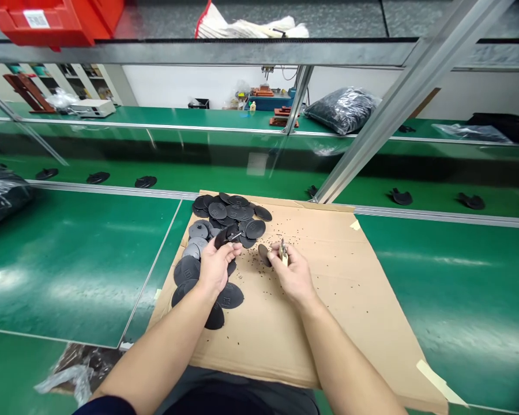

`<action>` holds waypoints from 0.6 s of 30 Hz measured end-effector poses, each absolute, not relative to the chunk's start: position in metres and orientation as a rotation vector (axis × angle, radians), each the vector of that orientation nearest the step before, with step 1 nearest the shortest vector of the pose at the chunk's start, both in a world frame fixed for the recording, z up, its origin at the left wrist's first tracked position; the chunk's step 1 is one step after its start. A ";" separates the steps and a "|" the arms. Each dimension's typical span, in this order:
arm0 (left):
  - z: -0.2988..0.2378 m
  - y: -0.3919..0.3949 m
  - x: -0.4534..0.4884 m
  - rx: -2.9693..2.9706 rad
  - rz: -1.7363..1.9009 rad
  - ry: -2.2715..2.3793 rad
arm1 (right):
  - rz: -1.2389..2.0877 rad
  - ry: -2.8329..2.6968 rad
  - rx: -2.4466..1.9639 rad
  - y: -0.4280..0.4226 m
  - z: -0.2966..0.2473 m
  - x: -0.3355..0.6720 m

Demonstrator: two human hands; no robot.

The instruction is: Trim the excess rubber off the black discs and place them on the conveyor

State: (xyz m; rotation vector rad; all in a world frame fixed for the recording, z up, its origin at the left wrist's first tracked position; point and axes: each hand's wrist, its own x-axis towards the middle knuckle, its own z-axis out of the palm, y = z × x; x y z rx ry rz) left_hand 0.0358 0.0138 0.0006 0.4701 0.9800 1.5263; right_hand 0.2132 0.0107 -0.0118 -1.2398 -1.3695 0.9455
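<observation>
A sheet of brown cardboard (328,276) lies on the green bench, sprinkled with tiny dark crumbs. A heap of black round plastic discs (229,216) covers its far left part. My left hand (214,266) is closed on one black disc (223,235) lifted just above the heap. My right hand (290,270) is closed on a small metal tool (283,252), and another black disc (263,254) sits against its fingers.
A green conveyor belt (436,196) runs beyond the bench, carrying scattered black parts (401,197). A slanted metal post (398,98) rises at the right. Black plastic bags (343,109) lie behind, and one bag (2,193) at the left. A red bin (56,20) sits overhead.
</observation>
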 end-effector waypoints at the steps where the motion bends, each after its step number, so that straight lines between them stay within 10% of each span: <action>1: 0.000 0.013 0.036 0.503 1.532 0.912 | 1.032 -1.226 -1.224 0.012 -0.010 0.214; 18: -0.016 0.005 0.042 1.105 1.300 1.003 | 1.895 -0.614 -0.878 0.009 0.001 0.210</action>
